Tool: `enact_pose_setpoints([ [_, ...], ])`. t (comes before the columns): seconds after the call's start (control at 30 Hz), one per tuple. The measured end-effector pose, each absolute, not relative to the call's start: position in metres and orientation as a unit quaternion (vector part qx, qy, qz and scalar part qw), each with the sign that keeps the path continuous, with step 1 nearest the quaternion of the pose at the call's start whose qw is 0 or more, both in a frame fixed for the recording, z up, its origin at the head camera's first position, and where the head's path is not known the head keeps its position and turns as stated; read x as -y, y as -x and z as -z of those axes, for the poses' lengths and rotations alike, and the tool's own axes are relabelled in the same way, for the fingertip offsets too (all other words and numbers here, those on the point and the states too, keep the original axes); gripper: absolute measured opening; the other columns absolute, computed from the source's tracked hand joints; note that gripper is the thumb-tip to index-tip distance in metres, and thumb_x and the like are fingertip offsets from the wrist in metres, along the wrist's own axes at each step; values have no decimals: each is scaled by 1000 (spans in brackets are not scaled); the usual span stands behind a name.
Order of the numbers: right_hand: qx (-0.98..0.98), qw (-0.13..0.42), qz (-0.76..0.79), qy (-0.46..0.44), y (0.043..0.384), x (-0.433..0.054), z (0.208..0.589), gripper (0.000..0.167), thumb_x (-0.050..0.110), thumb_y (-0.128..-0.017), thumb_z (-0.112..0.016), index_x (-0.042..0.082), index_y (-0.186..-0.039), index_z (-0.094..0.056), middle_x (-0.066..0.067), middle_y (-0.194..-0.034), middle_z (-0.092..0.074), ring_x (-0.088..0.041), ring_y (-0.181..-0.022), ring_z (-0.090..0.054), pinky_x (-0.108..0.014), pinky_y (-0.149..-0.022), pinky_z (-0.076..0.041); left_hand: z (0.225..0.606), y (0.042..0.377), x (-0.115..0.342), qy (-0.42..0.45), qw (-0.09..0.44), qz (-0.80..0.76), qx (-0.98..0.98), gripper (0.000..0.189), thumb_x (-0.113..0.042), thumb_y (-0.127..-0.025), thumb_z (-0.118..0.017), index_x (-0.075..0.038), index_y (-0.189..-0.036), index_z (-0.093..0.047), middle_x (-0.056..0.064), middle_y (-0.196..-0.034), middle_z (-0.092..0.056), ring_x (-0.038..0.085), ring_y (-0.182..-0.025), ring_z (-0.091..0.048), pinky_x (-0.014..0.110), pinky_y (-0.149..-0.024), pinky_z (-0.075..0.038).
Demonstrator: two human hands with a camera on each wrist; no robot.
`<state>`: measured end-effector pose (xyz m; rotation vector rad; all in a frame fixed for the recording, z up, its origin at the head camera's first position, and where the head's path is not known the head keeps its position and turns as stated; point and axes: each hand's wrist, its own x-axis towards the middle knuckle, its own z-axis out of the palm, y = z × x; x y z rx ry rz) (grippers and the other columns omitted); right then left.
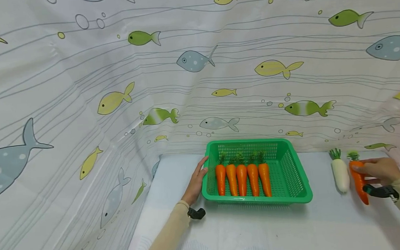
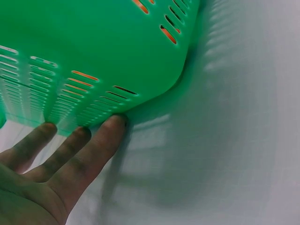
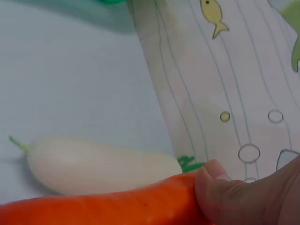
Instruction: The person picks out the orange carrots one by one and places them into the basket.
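My right hand (image 1: 381,169) holds an orange carrot (image 1: 358,181) near its leafy top, at the right of the head view. In the right wrist view the thumb (image 3: 222,187) presses on the carrot (image 3: 117,206). Just left of it a white radish (image 1: 341,175) with a green top lies on the table. My left hand (image 1: 195,185) touches the left side of a green plastic basket (image 1: 257,201); in the left wrist view its fairly straight fingers (image 2: 86,159) meet the slotted wall. Several carrots (image 1: 242,180) lie side by side in the basket's left part, tops toward the back.
The white table (image 1: 249,230) carries the basket near its back edge. Behind and to the left hangs a white curtain (image 1: 169,80) printed with fish. The basket's right half shows its bare slotted floor.
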<state>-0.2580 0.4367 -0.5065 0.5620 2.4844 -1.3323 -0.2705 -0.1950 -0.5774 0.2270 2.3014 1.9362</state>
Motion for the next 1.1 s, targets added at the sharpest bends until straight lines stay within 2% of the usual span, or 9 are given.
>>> enact_pose_setpoints([
  [0.13, -860, 156, 464, -148, 258, -427, 500, 73, 25, -103, -66, -31, -141, -37, -18, -101, -69, -21, -84, -68, -46, -79, -65, 578, 270, 195, -74, 66, -642, -760, 49, -47, -113, -41, -52, -162, -33, -3, -178, -18, 33, -165, -13, 70, -127, -13],
  [0.3, -863, 165, 462, -118, 261, -414, 494, 78, 31, -105, -66, -30, -143, -36, -19, -107, -70, -19, -88, -68, -46, -82, -65, 577, 270, 195, -77, 68, -645, -757, 50, -48, -114, -40, -52, -162, -32, -3, -178, -18, 33, -165, -14, 70, -127, -13],
  [0.5, -871, 164, 455, -88, 265, -397, 486, 82, 33, -106, -65, -29, -146, -31, -16, -107, -71, -22, -90, -70, -46, -83, -65, 574, 269, 194, -79, 66, -645, -757, 50, -46, -114, -40, -51, -163, -32, -3, -179, -17, 33, -165, -14, 71, -127, -14],
  [0.6, -872, 168, 453, -77, 267, -387, 482, 81, 33, -107, -64, -29, -147, -30, -19, -110, -71, -22, -92, -71, -49, -87, -64, 573, 268, 193, -77, 66, -646, -757, 49, -45, -114, -40, -51, -162, -33, -3, -178, -18, 32, -165, -15, 70, -128, -15],
  [0.83, -868, 175, 461, -58, 272, -364, 473, 79, 26, -107, -63, -29, -149, -26, -40, -125, -62, -19, -92, -72, -49, -87, -64, 572, 269, 193, -77, 67, -643, -759, 49, -46, -114, -40, -51, -162, -33, -3, -179, -17, 32, -165, -14, 69, -128, -14],
  [1.03, -865, 180, 468, -37, 275, -344, 466, 76, 25, -108, -61, -27, -152, -26, -33, -125, -65, -20, -95, -72, -51, -90, -63, 572, 269, 193, -77, 66, -640, -762, 49, -45, -114, -40, -51, -162, -33, -3, -179, -17, 32, -165, -13, 69, -128, -13],
  [1.1, -867, 177, 465, -30, 275, -338, 464, 76, 26, -108, -61, -27, -152, -27, -34, -125, -65, -21, -95, -72, -52, -91, -63, 573, 269, 194, -77, 66, -639, -762, 49, -46, -114, -40, -52, -162, -33, -3, -179, -17, 32, -165, -14, 69, -128, -13],
])
